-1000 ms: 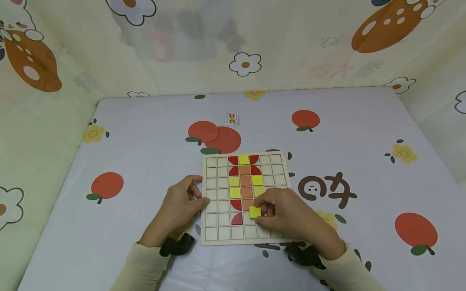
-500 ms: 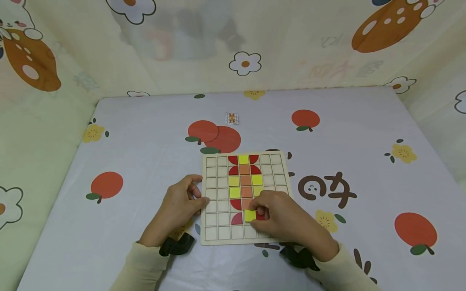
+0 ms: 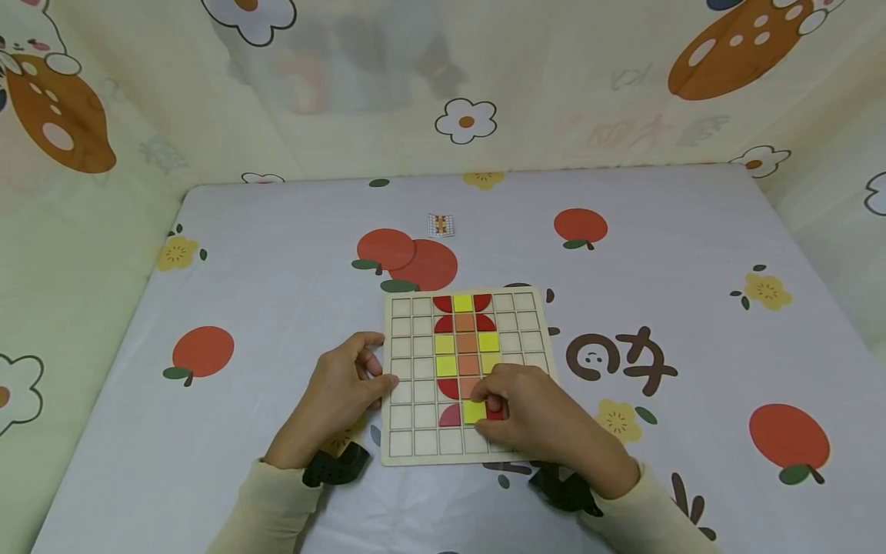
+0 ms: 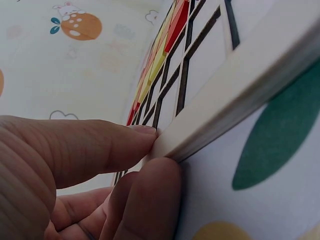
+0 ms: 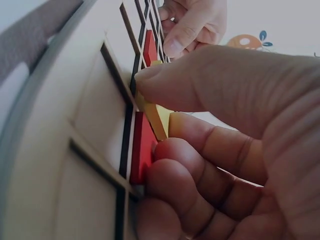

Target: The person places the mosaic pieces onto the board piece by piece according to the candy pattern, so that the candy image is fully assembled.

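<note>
A light wooden grid board [image 3: 413, 444] lies on the table, its middle columns partly filled with coloured tiles. My left hand [image 3: 342, 388] holds the board's left edge, with the thumb on the rim and a finger against the side in the left wrist view. In the second row from the front, my right hand [image 3: 536, 408] pinches a yellow square tile [image 3: 474, 412] between thumb and index finger. That tile looks slightly tilted in its cell in the right wrist view. Beside it sits a red tile [image 5: 143, 147], touched by other right fingertips; a pink-red quarter-round tile [image 3: 451, 416] is on its left.
A small pattern card [image 3: 441, 225] lies beyond the board. The white tablecloth [image 3: 277, 254] has printed fruit and flowers. A patterned curtain [image 3: 388, 146] hangs behind the table and at both sides.
My right hand has moved left and slightly down with the yellow tile, bringing it to the cell beside the red tile, which has come into view. My left hand has stayed put.
</note>
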Motion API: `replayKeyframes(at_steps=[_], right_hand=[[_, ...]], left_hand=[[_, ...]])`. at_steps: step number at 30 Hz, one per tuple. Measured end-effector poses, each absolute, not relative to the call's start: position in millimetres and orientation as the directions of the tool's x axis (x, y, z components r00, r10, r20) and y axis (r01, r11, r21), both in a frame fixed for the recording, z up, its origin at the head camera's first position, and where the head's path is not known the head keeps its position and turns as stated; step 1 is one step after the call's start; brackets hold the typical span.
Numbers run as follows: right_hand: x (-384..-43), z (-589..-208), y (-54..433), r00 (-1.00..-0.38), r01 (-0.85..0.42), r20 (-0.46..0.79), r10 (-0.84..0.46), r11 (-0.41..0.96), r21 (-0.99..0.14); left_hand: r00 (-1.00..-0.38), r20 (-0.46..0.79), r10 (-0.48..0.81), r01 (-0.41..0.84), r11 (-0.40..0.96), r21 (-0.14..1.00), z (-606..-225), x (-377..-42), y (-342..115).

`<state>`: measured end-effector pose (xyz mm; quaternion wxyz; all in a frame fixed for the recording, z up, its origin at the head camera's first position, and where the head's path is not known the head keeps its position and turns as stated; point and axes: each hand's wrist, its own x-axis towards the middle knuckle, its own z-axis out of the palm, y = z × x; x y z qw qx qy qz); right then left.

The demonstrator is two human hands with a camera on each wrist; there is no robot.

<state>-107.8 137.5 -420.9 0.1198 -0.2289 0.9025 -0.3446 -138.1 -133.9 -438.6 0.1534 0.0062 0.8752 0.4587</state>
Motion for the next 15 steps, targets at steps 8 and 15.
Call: replayKeyframes(at_steps=[8, 15], right_hand=[[-108.1, -422.5, 137.7, -0.864, -0.346, -0.044, -0.501, 0.655, -0.672], [-108.0, -422.5, 136.9, -0.867, -0.348, -0.04, -0.497, 0.66, -0.666]], left_hand=[[-0.951, -0.267, 0.152, -0.135, 0.573, 0.808, -438.5, -138.1, -134.5], [-0.951, -0.267, 0.154, -0.134, 0.573, 0.809, -438.6, -138.4, -135.1]])
